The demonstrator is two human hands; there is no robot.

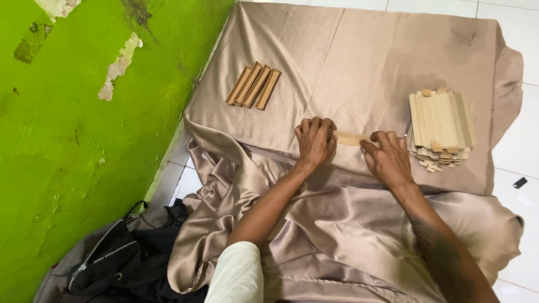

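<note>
Spanning: pale flat cardboard strip (pixel 351 138), long axis left-right, between both hands
Left hand (pixel 315 140): clenched on strip's left end
Right hand (pixel 387 157): fingers pinched the right end, equally near

Cloth (pixel 365 62) mid & far edge open; folded pieces (pixel 254 86) block far-left corner, flat stack (pixel 441 126) blocks right edge.

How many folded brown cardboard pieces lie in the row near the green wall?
4: the folded cardboard pieces lie side by side on the tan cloth, up left of the left hand. None seems hidden.
</note>
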